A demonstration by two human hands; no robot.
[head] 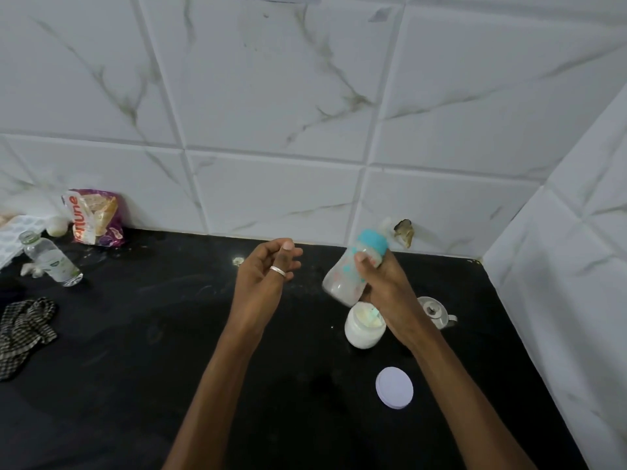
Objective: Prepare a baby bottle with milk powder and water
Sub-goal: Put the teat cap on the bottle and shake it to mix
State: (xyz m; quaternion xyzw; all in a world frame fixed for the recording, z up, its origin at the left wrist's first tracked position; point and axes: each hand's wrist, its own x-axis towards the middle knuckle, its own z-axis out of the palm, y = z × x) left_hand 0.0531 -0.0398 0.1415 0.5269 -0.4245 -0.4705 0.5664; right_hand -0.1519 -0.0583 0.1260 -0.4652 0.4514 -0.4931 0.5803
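- White round lid (394,387) lies flat on the black counter (169,334), nearest the viewer, well apart from its jar. Judged: set aside so the powder stays reachable.
- Open white jar (365,325) of milk powder stands upright just beyond the lid, directly below the raised bottle; pale powder visible inside, with something light-coloured in it, possibly a scoop, too blurred to confirm.
- Small metal vessel (436,312) sits just right of the jar, partly hidden by the right forearm. Likely the water source; contents not visible.
- Right hand (380,276) is wrapped around the baby bottle (353,269), fingers pressed on its waist. Bottle held in the air, tilted, teal collar (372,245) up and away, motion-blurred. Whitish contents at the base. Judged: mixing by shaking, cap already fitted.
- Left hand (268,269) holds nothing; fingers loosely curled, thumb tip touching a finger, ring (278,271) visible. Hovers clear of the bottle.
- Far left by the tiled wall: clear bottle (51,259), snack packet (95,217), checked cloth (23,330). Judged unrelated.
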